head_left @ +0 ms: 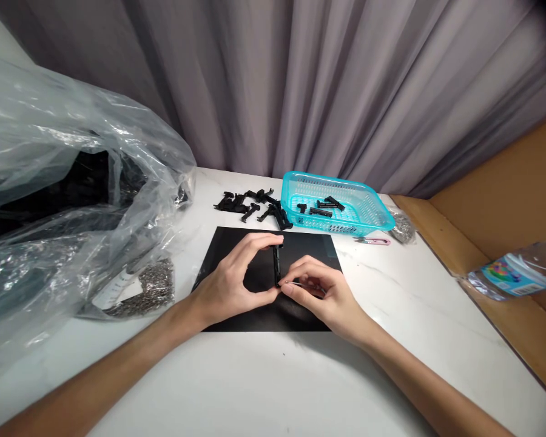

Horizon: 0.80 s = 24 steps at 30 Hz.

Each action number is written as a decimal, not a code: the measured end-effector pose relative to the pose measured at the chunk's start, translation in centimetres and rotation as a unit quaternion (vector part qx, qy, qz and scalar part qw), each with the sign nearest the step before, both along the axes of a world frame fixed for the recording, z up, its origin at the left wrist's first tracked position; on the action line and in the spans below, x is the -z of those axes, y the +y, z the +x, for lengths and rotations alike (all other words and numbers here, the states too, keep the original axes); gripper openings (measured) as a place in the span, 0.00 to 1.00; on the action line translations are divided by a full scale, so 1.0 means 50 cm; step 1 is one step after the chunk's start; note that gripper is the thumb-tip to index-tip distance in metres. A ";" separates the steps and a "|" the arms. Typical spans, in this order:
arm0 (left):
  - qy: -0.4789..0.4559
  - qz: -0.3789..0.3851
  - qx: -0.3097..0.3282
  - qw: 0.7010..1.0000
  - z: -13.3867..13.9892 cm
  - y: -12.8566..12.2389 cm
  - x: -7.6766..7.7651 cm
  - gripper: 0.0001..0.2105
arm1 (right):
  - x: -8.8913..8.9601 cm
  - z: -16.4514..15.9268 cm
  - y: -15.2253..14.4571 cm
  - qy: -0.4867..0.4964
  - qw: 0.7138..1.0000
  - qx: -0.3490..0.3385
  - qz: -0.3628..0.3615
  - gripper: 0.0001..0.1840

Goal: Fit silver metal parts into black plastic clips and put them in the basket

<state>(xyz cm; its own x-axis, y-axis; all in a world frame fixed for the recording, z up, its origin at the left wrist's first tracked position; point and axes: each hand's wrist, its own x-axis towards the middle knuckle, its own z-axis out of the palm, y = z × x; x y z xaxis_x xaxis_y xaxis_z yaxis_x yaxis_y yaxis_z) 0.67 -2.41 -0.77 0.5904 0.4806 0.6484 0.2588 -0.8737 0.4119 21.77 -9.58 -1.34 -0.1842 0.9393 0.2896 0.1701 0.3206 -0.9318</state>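
Note:
Over a black mat [264, 315], my left hand [236, 273] grips a slim black plastic part [276, 264] upright, its ends between thumb and fingers. My right hand [321, 288] is closed in a pinch at the part's lower end. A thin metal pin [295, 283] shows between its thumb and forefinger; how far it runs into the palm is hidden. Behind the mat lies a loose pile of similar black parts [250, 206]. Several more lie in a turquoise plastic basket [382, 221] to its right.
A large clear plastic bag [131, 121] with black contents fills the left side. Beside it sits a bag of small metal pieces [150, 288]. Pink-handled thread snips [375, 241] and another small bag [403, 226] lie right. A plastic bottle [519, 273] rests by the cardboard box [495, 182].

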 end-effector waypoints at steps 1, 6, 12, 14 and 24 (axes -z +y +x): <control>0.000 -0.001 0.000 1.000 0.000 -0.001 0.000 0.32 | -0.001 0.001 0.001 -0.003 1.000 -0.004 0.002 0.05; 0.007 -0.012 0.002 1.000 -0.002 -0.003 0.001 0.32 | -0.011 0.010 0.005 -0.036 0.999 -0.022 0.029 0.04; 0.010 -0.027 0.011 1.000 -0.003 -0.003 0.001 0.33 | -0.011 0.016 0.002 -0.053 0.998 -0.031 0.031 0.04; 0.008 -0.027 0.013 1.000 -0.002 -0.003 0.001 0.33 | -0.010 0.016 0.002 -0.055 0.998 -0.029 0.028 0.04; 0.007 -0.027 0.013 1.000 0.000 -0.002 0.007 0.32 | -0.019 0.018 0.001 -0.094 0.994 -0.035 0.044 0.04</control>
<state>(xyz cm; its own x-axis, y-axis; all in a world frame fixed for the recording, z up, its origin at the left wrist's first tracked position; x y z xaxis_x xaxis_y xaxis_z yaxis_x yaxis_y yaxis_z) 0.68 -2.50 -1.12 0.6118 0.4987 0.6140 0.2414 -0.8569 0.4554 22.70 -9.51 -0.37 -0.3068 0.8949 0.3240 0.3126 0.4163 -0.8538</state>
